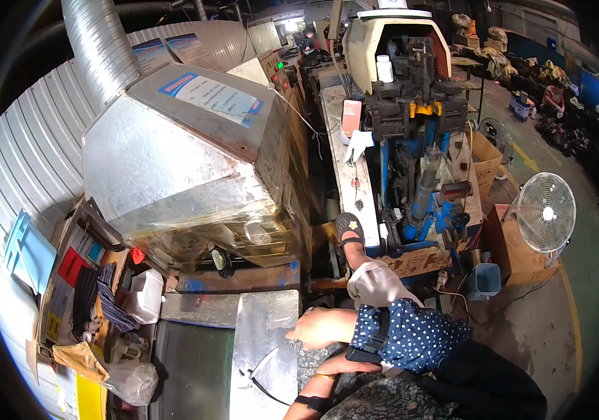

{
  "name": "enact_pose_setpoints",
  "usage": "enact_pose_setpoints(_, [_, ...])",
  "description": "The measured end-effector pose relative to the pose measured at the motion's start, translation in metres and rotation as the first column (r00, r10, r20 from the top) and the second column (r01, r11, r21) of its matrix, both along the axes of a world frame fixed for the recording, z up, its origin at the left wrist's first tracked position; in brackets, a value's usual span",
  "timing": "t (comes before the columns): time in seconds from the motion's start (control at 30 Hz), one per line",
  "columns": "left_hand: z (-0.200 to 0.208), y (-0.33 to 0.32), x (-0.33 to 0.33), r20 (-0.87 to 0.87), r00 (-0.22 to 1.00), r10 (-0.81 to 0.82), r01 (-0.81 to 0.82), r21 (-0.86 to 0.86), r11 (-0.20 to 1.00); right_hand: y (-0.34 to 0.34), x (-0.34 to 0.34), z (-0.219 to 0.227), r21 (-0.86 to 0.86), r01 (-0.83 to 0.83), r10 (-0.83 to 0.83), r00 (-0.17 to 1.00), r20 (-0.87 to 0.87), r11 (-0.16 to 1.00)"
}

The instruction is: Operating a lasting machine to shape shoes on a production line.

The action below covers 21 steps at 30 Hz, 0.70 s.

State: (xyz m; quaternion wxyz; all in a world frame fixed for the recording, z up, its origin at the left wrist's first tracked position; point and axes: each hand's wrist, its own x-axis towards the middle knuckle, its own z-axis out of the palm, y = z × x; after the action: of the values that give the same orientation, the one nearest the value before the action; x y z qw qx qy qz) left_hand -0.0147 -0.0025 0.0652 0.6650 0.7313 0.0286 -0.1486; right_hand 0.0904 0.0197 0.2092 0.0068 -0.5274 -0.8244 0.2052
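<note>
My right hand (pixel 319 327), in a polka-dot sleeve, reaches left across my lap over the edge of a bare metal sheet (pixel 269 329). Its fingers are loosely stretched, and nothing shows in them. My left hand (pixel 345 365) lies just below, against my right forearm and a dark box (pixel 364 355) strapped there. The left fingers are hidden, so their grip cannot be told. A small silver tool like pliers or nippers (pixel 252 378) lies on the sheet, a black handle or cord trailing from it. My sandalled foot (pixel 350 229) is stretched forward at the white bench edge.
Ahead stands a blue and black machine (pixel 422 140) with a phone (pixel 350 117) on its left side. A metal hood (pixel 166 161) rises at left above a dark belt (pixel 191 367). A fan (pixel 546 213) and a bucket (pixel 483 281) stand at right.
</note>
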Motion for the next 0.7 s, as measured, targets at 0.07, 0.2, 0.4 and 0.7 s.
enact_pose_setpoints(0.07, [0.002, 0.001, 0.001, -0.09, 0.996, -0.01, 0.003, -0.085, 0.996, 0.002, 0.003, -0.014, 0.021, 0.006, -0.005, 0.999, -0.042, 1.0])
enact_pose_setpoints(0.2, [0.0, -0.001, 0.003, -0.141, 0.99, -0.01, 0.014, 0.022, 1.0, 0.009, 0.001, -0.024, 0.023, 0.049, -0.051, 0.996, 0.068, 0.999])
enact_pose_setpoints(0.4, [-0.042, 0.004, -0.001, 0.091, 0.995, -0.04, 0.045, -0.053, 0.998, -0.001, -0.004, 0.0, 0.0, -0.001, 0.001, 1.0, -0.012, 1.0])
enact_pose_setpoints(0.7, [-0.033, 0.002, 0.003, -0.113, 0.984, 0.14, -0.165, -0.256, 0.953, 0.004, 0.008, -0.017, 0.076, -0.015, 0.017, 0.999, -0.032, 0.997])
